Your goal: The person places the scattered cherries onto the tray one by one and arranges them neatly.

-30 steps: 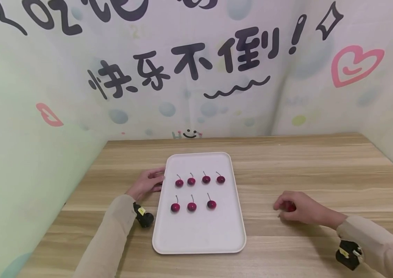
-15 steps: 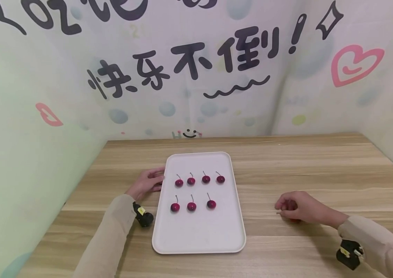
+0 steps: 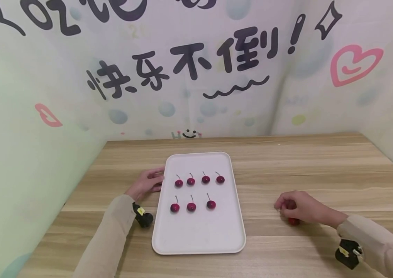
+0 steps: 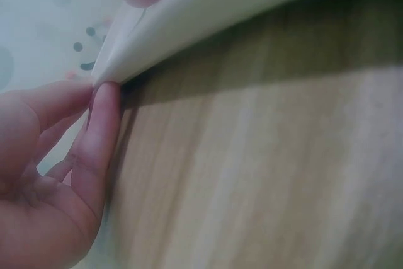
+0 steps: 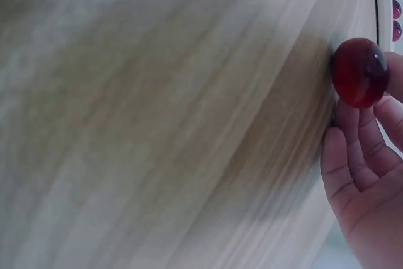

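Note:
On the table lies a white rectangular tray (image 3: pixel 196 235) with several dark red cherries, their stems pointing away: a back row (image 3: pixel 205 179) and a nearer row (image 3: pixel 191 207). My left hand (image 3: pixel 145 183) stays at the tray's left side, its nearly straight fingertips touching the rim, as the left wrist view also shows. To the right of the tray, my right hand (image 3: pixel 298 207) holds a single cherry (image 5: pixel 360 72) at its curled fingers, low over the table. In the head view that cherry is mostly covered by the hand; its stem is barely visible.
The wood-grain table (image 3: pixel 321 162) ends at a printed backdrop (image 3: pixel 245 116) with large black characters. Fabric walls also stand at left and right. Each wrist carries a small black camera, the left one (image 3: pixel 143 217) close to the tray's side.
The cherry in my right hand has turned within the fingers and now shows lower, under the hand; the right fingers have shifted slightly. The left hand, tray and cherries on it stay put.

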Available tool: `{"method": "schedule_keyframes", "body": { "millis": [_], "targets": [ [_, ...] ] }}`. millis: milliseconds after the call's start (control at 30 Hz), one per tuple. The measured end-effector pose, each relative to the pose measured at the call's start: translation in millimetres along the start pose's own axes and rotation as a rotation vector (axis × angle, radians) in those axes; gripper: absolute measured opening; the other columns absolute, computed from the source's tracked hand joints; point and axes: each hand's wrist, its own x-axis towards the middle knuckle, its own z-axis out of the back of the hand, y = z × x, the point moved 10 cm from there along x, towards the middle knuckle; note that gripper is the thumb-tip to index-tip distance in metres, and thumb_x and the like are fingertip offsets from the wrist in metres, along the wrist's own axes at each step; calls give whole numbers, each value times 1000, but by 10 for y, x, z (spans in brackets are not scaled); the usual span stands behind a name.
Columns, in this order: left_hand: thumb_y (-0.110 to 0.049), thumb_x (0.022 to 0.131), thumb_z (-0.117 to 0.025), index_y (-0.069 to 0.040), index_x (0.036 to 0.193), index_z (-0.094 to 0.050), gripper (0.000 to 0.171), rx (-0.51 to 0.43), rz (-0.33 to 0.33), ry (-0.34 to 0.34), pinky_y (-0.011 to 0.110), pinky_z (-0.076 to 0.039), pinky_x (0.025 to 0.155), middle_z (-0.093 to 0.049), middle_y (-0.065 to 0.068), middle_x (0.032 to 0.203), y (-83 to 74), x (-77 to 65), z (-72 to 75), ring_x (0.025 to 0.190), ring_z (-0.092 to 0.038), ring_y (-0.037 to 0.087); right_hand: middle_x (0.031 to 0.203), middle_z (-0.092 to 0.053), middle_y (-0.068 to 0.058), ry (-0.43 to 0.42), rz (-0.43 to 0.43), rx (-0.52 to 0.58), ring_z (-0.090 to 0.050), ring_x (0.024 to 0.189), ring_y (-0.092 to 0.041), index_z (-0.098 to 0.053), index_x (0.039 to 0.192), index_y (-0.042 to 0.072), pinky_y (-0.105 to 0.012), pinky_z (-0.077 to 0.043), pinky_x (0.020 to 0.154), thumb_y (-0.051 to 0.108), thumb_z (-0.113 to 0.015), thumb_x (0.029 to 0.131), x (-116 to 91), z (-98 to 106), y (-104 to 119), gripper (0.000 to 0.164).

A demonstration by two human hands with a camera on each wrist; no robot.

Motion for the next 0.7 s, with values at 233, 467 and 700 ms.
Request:
{"method": "schedule_keyframes", "body": {
  "millis": [233,467,700],
  "targets": [
    [-11,90,-52,-6,133,-40,45,-8,-5,4,26,-52,73,-47,23,122,-1,-4,1,89,-59,16,75,-56,6,-15,-10,9,-50,65,-3,-63,87,9,-20,-47,55,1,-56,80,26,55,-12,13],
    [-11,90,-52,-6,133,-40,45,7,-7,1,25,-52,73,-47,23,122,-6,-11,0,88,-58,15,82,-60,-1,-57,4,57,-54,71,-4,-62,88,4,-21,-50,61,4,-59,81,62,133,34,8],
    [-10,90,-52,-6,133,-40,45,-9,-6,7,25,-53,72,-48,22,120,-6,1,-3,86,-59,15,86,-60,-5,-70,1,114,-53,75,-5,-61,94,-2,-20,-50,65,4,-59,82,130,207,87,14]
  ]
}}
